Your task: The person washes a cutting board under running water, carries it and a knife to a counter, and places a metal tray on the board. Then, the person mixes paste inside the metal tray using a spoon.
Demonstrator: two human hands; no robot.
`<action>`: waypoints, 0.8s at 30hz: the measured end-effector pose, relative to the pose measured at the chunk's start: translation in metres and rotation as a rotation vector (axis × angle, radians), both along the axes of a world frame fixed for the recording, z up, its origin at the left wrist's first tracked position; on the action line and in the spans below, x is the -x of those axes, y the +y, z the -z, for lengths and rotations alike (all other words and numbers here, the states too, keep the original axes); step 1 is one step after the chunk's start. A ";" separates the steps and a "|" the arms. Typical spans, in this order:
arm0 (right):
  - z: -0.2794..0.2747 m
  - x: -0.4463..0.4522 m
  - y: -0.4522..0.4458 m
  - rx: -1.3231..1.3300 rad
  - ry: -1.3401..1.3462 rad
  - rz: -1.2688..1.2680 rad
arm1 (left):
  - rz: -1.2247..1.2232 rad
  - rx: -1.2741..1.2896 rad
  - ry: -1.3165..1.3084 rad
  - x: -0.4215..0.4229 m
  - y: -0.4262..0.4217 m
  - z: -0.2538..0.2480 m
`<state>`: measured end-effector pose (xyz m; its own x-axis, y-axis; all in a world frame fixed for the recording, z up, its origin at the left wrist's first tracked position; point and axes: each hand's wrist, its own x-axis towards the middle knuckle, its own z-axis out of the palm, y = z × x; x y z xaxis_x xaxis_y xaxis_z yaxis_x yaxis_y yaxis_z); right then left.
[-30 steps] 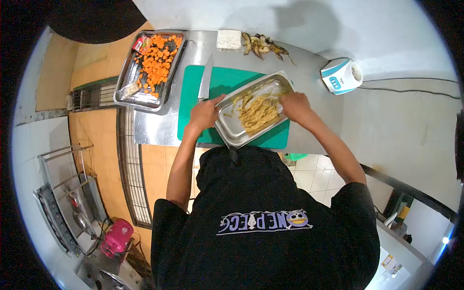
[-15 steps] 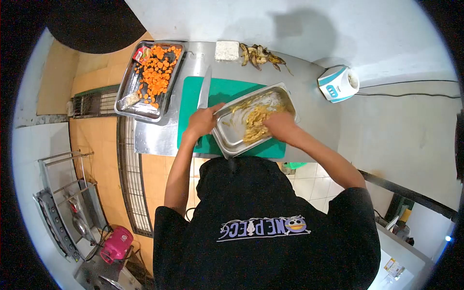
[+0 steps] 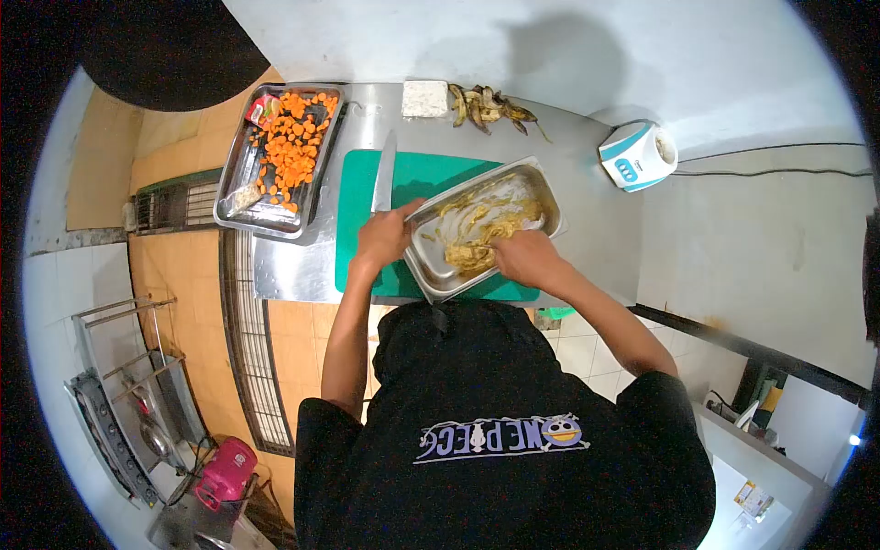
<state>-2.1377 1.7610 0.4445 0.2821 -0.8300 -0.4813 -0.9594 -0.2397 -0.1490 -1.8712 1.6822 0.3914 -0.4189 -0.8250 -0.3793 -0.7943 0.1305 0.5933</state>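
A steel pan (image 3: 431,272) lies slanted over the green cutting board (image 3: 356,197), with yellow-brown mash (image 3: 472,255) spread inside. My left hand (image 3: 383,236) grips the pan's left rim, its fingers closed on the edge. Over the pan's right part, my right hand (image 3: 527,258) is closed, its fingertips down at the mash; whether it holds a utensil is hidden. A knife (image 3: 385,174) rests on the board just beyond my left hand, blade pointing away.
A tray (image 3: 225,174) with sliced carrots (image 3: 295,147) and small packets sits at the left. Along the back lie a white block (image 3: 424,98) and banana peels (image 3: 486,108). A white-and-blue appliance (image 3: 637,156) stands at the right. A pink gas cylinder (image 3: 225,472) is at lower left.
My right hand has gone from the pan's right rim into the mash and pulled toward me. Some mash has shifted to the pan's near side. My left hand keeps its grip.
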 end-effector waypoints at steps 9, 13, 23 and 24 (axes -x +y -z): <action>-0.032 0.081 -0.040 0.201 0.330 0.065 | -0.011 0.026 0.008 0.000 0.006 0.014; 0.013 0.077 -0.043 0.064 0.333 0.097 | -0.051 0.053 0.030 0.003 0.010 0.009; 0.010 -0.016 -0.003 0.055 0.019 -0.007 | -0.116 0.103 0.072 0.003 0.027 0.015; 0.014 -0.015 0.001 0.104 0.013 -0.062 | -0.114 0.104 0.060 0.004 0.027 0.014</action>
<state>-2.1229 1.7619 0.4302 0.3287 -0.8568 -0.3972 -0.9439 -0.3124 -0.1074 -1.8752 1.7088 0.3774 -0.3394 -0.9020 -0.2667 -0.7707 0.1041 0.6286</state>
